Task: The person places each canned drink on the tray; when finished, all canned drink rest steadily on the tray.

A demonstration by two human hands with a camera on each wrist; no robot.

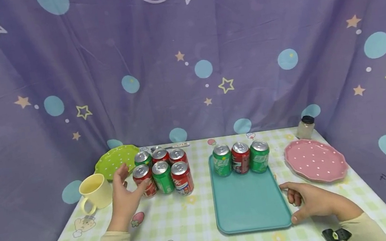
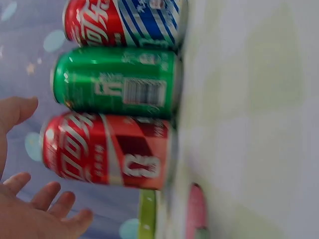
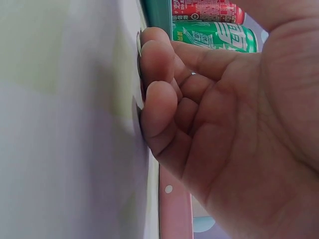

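Red and green metal cans (image 1: 241,159): three stand on the teal rectangular tray (image 1: 249,202), six still left of it. Left hand (image 1: 124,198) spreads wide beside one; right hand (image 1: 311,199) curls loosely at the tray's edge.

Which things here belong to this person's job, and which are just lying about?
Likely in use:
teal tray, by the right hand
three soda cans on it
six soda cans by the left hand

Seemingly just lying about:
yellow mug
green polka-dot plate
pink polka-dot plate
black-lidded jar
cutlery
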